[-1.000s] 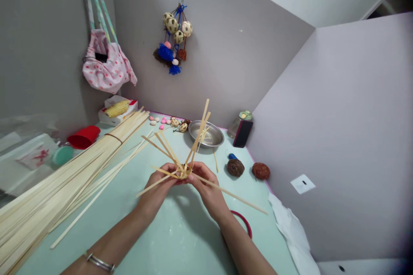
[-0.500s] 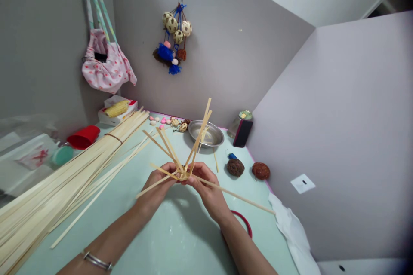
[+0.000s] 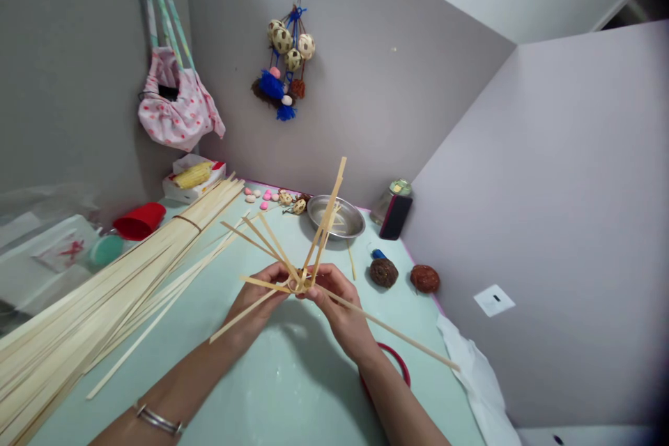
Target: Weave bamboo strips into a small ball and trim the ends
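Observation:
A small woven piece of pale bamboo strips is held between both hands above the pale green table. Its loose strip ends fan out upward, to the left and to the lower right. My left hand grips its left side, with the fingers closed around the edge. On the right side my right hand pinches it, the thumb in front and the fingers behind. The fingertips partly hide the weave.
A bundle of long strips lies on the left. Behind the hands are a metal bowl, woven balls and pink pieces. A phone, brown yarn, reddish yarn and white cloth line the right.
The strip ends have shifted slightly as the woven piece turned a little in the hands. The whole view has moved slightly. Both hands keep their hold.

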Demonstrator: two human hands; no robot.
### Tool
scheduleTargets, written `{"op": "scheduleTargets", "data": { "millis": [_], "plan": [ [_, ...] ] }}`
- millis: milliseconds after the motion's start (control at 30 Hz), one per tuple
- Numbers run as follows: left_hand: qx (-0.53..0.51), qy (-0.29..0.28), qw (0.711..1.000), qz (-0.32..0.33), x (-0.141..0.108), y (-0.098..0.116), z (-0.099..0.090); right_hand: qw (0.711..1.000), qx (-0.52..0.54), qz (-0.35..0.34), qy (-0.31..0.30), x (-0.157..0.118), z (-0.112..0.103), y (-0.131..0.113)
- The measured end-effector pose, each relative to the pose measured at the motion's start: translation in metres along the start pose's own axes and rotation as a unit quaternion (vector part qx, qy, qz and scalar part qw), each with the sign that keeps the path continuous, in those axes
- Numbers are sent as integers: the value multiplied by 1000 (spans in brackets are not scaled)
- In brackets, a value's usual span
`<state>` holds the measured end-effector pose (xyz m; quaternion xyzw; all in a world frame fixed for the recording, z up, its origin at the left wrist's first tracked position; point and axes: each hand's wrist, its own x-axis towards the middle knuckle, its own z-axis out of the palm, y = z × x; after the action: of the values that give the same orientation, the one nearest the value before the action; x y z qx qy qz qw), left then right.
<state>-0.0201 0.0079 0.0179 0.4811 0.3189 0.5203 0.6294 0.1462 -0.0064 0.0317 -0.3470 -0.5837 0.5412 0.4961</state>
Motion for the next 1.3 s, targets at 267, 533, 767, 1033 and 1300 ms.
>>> {"op": "scheduleTargets", "data": {
  "millis": [267, 533, 767, 1033, 1300],
  "plan": [
    [-13, 14, 1000, -2, 2, -8, -3, 998, -56, -20, -15, 2, -5, 3],
    [-57, 29, 997, -37, -1, -7, 1, 899, -351, -222, 139, 2, -23, -10],
    [-68, -19, 994, -78, -2, -15, 8, 715, -633, -292, 58, -4, -24, 1],
    [-118, 0, 986, -117, -4, -18, 9, 626, -722, -281, 85, -2, -16, 0],
    [-183, 14, 974, -131, -3, -21, 9, 604, -710, -355, 78, -1, -15, -1]
  ]
}}
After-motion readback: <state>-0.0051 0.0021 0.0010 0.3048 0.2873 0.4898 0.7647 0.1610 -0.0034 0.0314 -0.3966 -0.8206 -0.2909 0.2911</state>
